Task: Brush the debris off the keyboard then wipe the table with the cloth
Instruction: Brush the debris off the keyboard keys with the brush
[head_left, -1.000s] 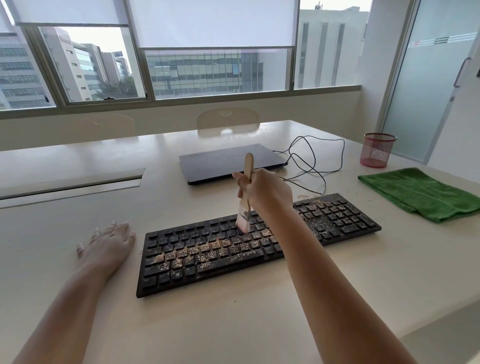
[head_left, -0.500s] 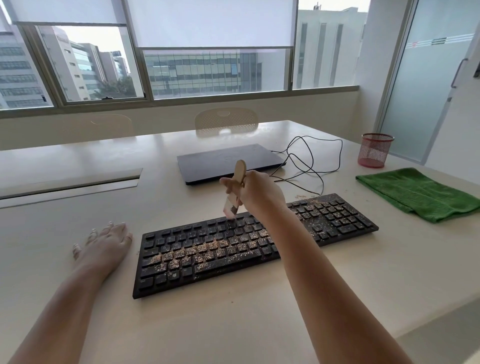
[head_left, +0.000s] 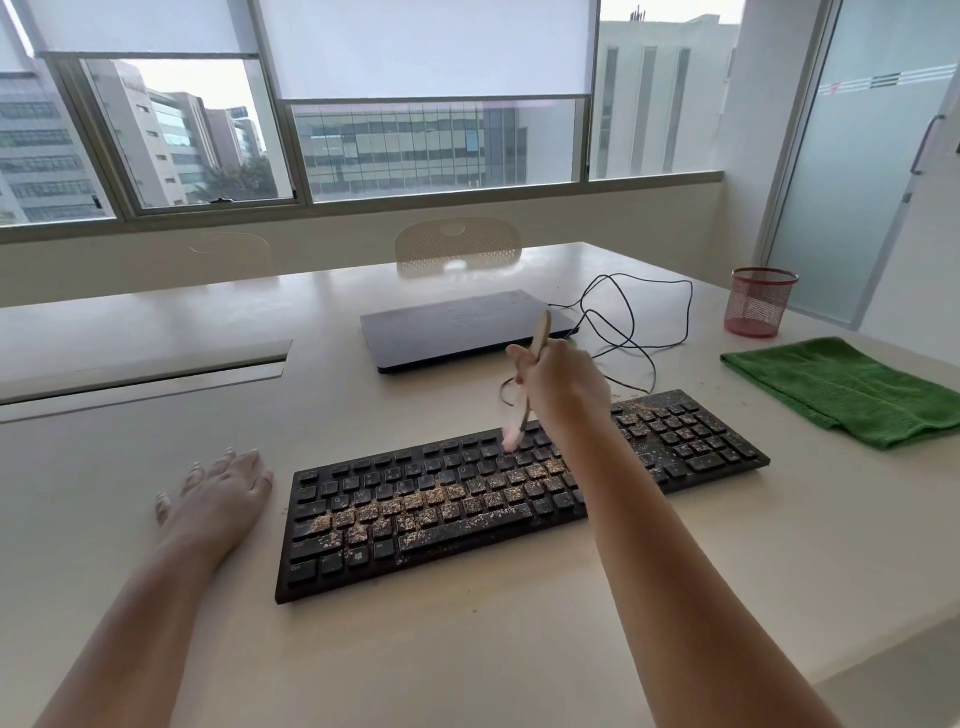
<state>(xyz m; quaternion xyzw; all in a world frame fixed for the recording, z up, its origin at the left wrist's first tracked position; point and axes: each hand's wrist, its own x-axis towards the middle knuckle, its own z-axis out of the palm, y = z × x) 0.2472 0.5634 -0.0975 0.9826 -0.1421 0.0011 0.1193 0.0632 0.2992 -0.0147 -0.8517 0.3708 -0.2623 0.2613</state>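
A black keyboard (head_left: 415, 525) lies on the pale table (head_left: 519, 639), its middle rows and number pad speckled with brown debris. My right hand (head_left: 563, 387) grips a small wooden-handled brush (head_left: 535, 353) by its handle. The pale bristles touch the keyboard's upper rows near the centre. My left hand (head_left: 218, 499) rests flat on the table just left of the keyboard, fingers spread. A folded green cloth (head_left: 852, 389) lies at the right of the table, apart from both hands.
A closed dark laptop (head_left: 462, 327) sits behind the keyboard, with a black cable (head_left: 634, 322) looping to its right. A red mesh cup (head_left: 756, 301) stands at the far right. A cable slot (head_left: 145, 376) crosses the table's left. A chair back (head_left: 457, 247) shows beyond.
The brush swung up and left off the keys, then came back down onto the upper rows. My left hand stayed flat beside the keyboard.
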